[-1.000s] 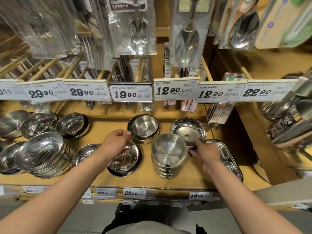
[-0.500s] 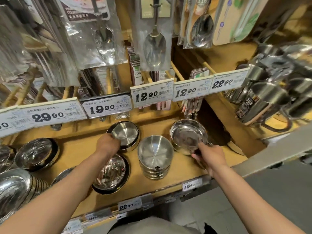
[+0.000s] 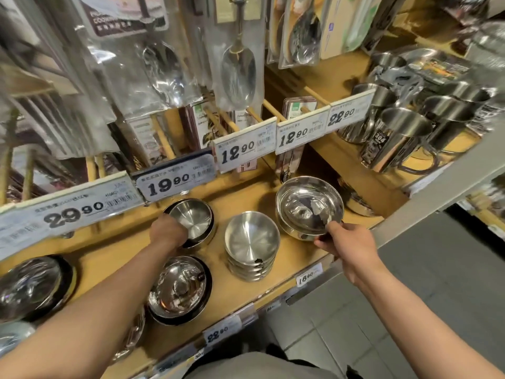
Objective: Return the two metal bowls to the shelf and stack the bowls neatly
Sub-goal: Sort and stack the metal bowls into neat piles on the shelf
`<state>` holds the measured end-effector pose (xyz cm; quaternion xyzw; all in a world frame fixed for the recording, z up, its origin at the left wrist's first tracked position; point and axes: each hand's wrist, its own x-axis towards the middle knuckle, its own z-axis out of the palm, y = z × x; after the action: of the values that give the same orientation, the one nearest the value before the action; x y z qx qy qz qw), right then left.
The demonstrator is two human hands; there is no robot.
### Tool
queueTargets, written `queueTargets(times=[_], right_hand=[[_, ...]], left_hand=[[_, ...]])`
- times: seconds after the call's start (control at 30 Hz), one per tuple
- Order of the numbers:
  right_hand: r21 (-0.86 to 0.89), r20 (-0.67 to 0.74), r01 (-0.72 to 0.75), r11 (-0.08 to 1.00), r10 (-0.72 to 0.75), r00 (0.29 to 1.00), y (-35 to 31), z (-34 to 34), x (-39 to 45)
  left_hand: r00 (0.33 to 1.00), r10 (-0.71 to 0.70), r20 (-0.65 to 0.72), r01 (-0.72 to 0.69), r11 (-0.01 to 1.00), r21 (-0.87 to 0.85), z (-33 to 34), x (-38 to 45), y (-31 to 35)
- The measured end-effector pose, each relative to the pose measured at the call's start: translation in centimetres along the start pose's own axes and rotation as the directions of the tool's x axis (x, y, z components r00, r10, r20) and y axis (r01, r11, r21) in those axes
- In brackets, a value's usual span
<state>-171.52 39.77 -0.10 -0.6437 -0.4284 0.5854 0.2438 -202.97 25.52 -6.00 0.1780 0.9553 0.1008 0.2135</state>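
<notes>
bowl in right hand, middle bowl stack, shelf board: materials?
Bowl in the right hand: polished metal, likely stainless steel; mirror reflections. Middle bowl stack: brushed metal; duller, satin sheen. Shelf board: looks like wood or wood-look laminate; tan, matte.

Shelf-edge price tags: 29.90, 19.90, 12.90 twice, 22.90; mug marked 304.

Wooden shop shelving, grey tiled floor

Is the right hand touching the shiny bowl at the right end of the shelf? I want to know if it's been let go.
Touching. The head view shows the right hand pinching the near rim of the shiny bowl.
</notes>
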Motion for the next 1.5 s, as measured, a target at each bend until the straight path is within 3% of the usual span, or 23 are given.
queueTargets(times=[0.23,0.3,0.37,0.43,0.77,0.9,1.07,1.17,1.37,1.5], right_hand=[[0.092,0.047,0.028,0.995,-0.032,0.998,-0.9,-1.1,-2.1],[0.114,0.076,0.030,0.993,-0.039,0.996,-1.1,-1.3,-2.2],[0.130,0.102,0.030,0.991,-0.044,0.994,-1.3,-1.3,-2.3],[0.140,0.139,0.023,0.990,-0.043,0.989,-1.7,-1.3,-2.2],[0.062,0.341,0.023,0.998,-0.043,0.939,-3.1,-0.9,1.0],[0.052,0.421,0.023,0.998,-0.043,0.906,-3.2,-1.2,2.5],[0.044,0.465,0.008,0.999,-0.027,0.885,-3.7,-1.6,3.4],[0.030,0.476,0.008,1.000,-0.022,0.879,-4.2,-1.7,3.4],[0.026,0.504,0.022,0.999,-0.032,0.863,-4.9,-2.2,2.9],[0.042,0.518,0.003,0.999,-0.024,0.855,-5.2,-2.6,2.4]], left_hand=[[1.000,0.003,-0.023,-0.006,0.993,-0.121,-2.0,0.1,-1.6],[0.999,-0.002,-0.048,-0.011,0.964,-0.266,-2.8,0.2,-1.9],[0.999,-0.018,-0.028,0.001,0.853,-0.522,-3.6,0.0,-2.0],[0.999,-0.036,0.000,0.027,0.756,-0.654,-4.4,-1.0,-2.1],[0.997,-0.080,0.018,0.072,0.746,-0.662,-5.0,-8.6,-3.8],[0.978,-0.210,-0.010,0.150,0.731,-0.665,-4.5,-10.8,-5.2],[0.961,-0.274,-0.042,0.172,0.706,-0.687,-4.4,-13.3,-5.6],[0.970,-0.232,-0.077,0.109,0.693,-0.713,-5.0,-14.8,-4.4],[0.994,-0.011,-0.109,-0.080,0.609,-0.789,-6.2,-16.5,0.0],[0.993,0.081,-0.084,-0.116,0.676,-0.727,-5.7,-16.9,2.8]])
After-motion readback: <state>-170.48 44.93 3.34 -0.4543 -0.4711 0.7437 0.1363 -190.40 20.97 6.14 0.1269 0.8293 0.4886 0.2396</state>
